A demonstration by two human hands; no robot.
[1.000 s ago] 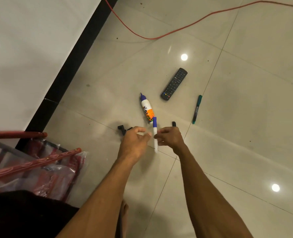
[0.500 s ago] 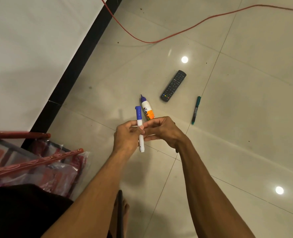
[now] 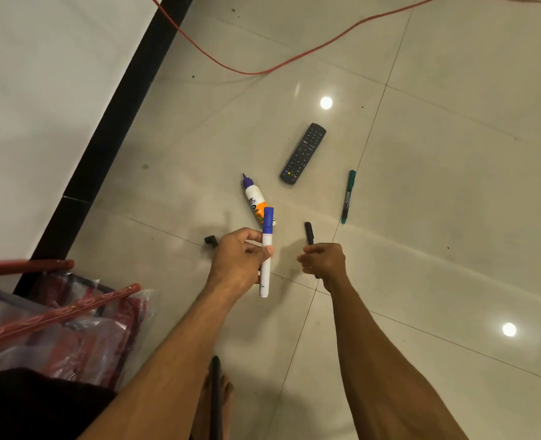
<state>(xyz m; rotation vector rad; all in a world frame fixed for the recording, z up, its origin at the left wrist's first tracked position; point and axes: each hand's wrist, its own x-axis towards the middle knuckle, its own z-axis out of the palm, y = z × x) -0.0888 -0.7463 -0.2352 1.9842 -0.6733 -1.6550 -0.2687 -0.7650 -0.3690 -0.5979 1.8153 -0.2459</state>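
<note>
My left hand (image 3: 239,260) grips a white marker with a blue cap (image 3: 266,249) around its middle and holds it upright above the floor, cap pointing away from me. My right hand (image 3: 324,260) hovers a short way to the right of the marker, not touching it. Its fingers are loosely curled and hold nothing. A black marker (image 3: 309,232) lies on the tiles behind the right hand, which partly hides it.
On the tiled floor lie a glue bottle (image 3: 252,196), a black remote (image 3: 303,154), a green marker (image 3: 347,196) and a small black piece (image 3: 211,242). An orange cable (image 3: 262,73) runs across the back. Red poles and a plastic bag (image 3: 72,328) sit at the left.
Both hands held the blue-capped marker together half a second ago. The right hand has let go and moved off to the right; the left hand keeps the marker.
</note>
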